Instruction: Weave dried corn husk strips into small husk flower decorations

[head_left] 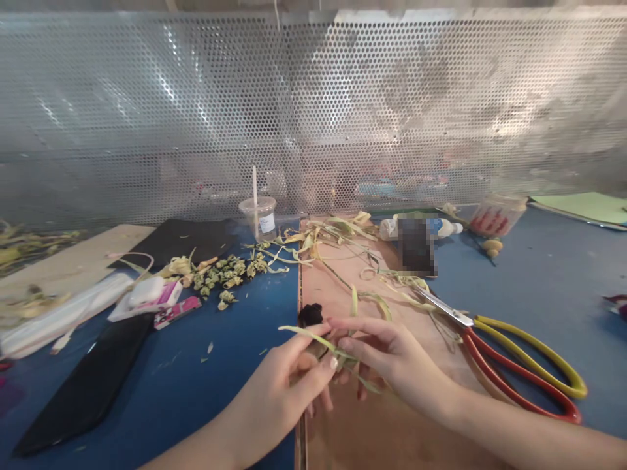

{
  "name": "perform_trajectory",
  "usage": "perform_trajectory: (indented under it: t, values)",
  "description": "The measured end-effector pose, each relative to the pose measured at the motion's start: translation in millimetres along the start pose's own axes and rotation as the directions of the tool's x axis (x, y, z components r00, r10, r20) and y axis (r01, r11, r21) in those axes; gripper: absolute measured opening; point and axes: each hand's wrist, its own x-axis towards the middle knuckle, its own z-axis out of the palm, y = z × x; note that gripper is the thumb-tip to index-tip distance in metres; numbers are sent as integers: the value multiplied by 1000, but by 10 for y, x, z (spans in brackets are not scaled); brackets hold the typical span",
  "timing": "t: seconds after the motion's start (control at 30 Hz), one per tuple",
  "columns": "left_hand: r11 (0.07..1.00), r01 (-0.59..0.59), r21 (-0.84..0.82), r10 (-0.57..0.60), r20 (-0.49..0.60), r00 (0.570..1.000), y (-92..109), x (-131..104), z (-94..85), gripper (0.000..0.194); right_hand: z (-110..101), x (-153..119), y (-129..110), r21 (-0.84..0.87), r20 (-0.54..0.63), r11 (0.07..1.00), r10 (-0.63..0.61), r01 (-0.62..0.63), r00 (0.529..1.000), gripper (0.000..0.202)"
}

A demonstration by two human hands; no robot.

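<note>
Our left hand (289, 380) and right hand (399, 352) pinched a green leaf (317, 339) at six o'clock. A black thing (310, 314), maybe a flower, sat just past our fingers. We had scissors (470, 326) at four o'clock.

We can't read the small white label (267, 224) on that clear plastic cup (247, 217)! Coarse pixels blot the dark rectangular object (416, 245) from us. Fingers of the left hand (287, 378) and right hand (394, 356) partly hide the long pale-green leaf strip (321, 340); the right edge crops the flat light-green sheet (582, 206).
</note>
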Motion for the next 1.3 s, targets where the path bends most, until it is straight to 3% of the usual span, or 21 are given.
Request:
perform_trajectory:
  t: [0.17, 0.43, 0.57, 0.73, 0.9, 1.17, 1.3]
  values:
    - [996, -25, -81, 24, -13, 1000, -83, 53, 46, 44, 42, -10, 21, -3, 79, 1000, -9, 9, 997, 31]
    - [995, -81, 66, 82, -13, 997, -106, 36, 47, 49, 68, -16, 24, 16, 134, 1000, 10, -12, 991, 33]
    - [994, -94, 48, 94, -12, 995, -23, 23, 48, 48, 55, -1, 40, 33, 116, 999, 26, -30, 993, 29]
    - [998, -56, 13, 56, 25, 998, 104, -10, 30, 45, 34, -5, 32, 94, 230, 994, -73, 52, 970, 29]
    - [997, -48, -62, 45, -37, 998, 2, -2, 39, 44, 15, -7, 4, 104, 320, 992, -100, 70, 942, 36]
    - [1000, -7, -30, 6, -45, 999, 24, -16, 26, 48, 31, 4, 17, 94, 261, 993, -94, 71, 961, 29]
    - [1000, 12, 7, -12, -64, 998, 50, -35, 4, 51, 13, 15, 30, 61, 153, 997, -59, 50, 987, 27]
